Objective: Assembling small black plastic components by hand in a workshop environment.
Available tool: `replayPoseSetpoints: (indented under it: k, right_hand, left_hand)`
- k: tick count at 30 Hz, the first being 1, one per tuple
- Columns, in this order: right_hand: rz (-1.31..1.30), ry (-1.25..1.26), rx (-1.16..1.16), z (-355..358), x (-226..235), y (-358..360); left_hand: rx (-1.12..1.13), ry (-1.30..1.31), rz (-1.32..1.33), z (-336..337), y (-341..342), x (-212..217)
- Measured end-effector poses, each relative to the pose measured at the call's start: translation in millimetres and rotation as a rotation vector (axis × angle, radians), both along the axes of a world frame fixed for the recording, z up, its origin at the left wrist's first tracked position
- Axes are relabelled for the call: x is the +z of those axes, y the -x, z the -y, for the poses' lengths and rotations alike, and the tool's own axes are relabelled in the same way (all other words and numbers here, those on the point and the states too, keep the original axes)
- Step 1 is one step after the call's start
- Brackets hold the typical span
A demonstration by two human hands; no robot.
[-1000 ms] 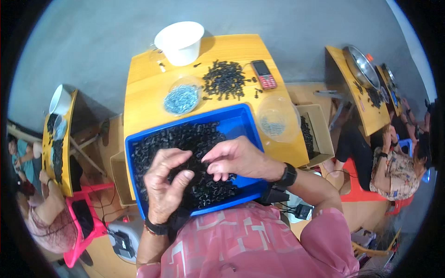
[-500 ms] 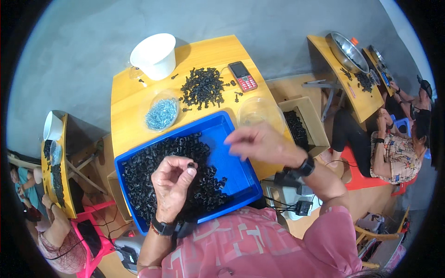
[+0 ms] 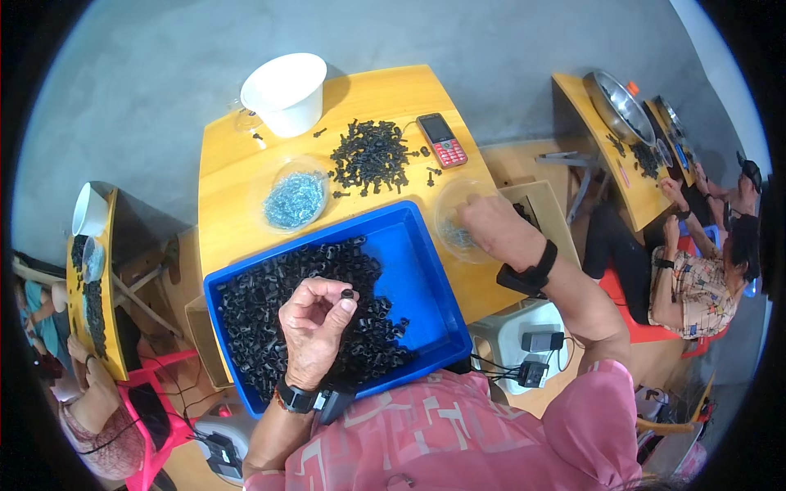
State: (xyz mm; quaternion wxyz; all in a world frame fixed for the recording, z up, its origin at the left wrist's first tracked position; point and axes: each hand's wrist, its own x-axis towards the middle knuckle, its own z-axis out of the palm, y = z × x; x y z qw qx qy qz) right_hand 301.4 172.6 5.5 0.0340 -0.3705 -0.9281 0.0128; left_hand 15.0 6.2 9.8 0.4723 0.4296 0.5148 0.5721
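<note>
moved since the earlier frame: right hand [image 3: 503, 231], now reaching over the clear tub [image 3: 473, 185] right of centre, where before it was passing over the bare side of the blue tray [image 3: 409, 258]; left hand [image 3: 315, 327] is staying over the tray, left of the frame's middle.

item, small black piece [image 3: 348, 294], one: sitting near the middle of the frame, above the tray and apart from the loose black parts [image 3: 282, 286] lying in it. handling, as judged: likely weighing very little, being stiff moulded plastic, perhaps a little slick, not readily breaking; best being taken by its sides, between thumb and forefinger pads.

position to the grip: the piece is resting right at the left thumb and forefinger tips, its dark upper end showing just beyond them.

grip, left: closing in a narrow pinch, holding that one piece. grip, right: fingers pointing down into the tub, their tips hiding behind the hand; how far they are parting, or whether they are holding anything, cannot be told.

nearby: small metal pieces [image 3: 458, 237] are lying in the tub; the yellow counter [image 3: 483, 286] is carrying tub and tray, plus a bowl of silvery pieces [image 3: 293, 200], a black heap [image 3: 372, 155] and a red phone [image 3: 443, 141], upper middle.
</note>
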Motion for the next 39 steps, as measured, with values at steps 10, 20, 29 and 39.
replayPoseSetpoints:
  k: [10, 20, 29, 39]
  right_hand:
    - [-0.078, 0.085, -0.068, -6, -3, 8]
    - [-1.184, 1.215, -0.289, 31, 22, 39]
    - [-1.277, 1.303, -0.185, 48, 18, 76]
    - [-1.19, 1.153, 0.001, 68, 14, 108]
  left_hand:
    - [0.015, 0.022, 0.048, 1, 1, -1]
    - [-0.041, 0.019, 0.136, 0, 0, -1]
    - [-0.044, 0.05, 0.173, 3, 2, -1]
    - [-0.063, 0.058, 0.198, 2, 5, -8]
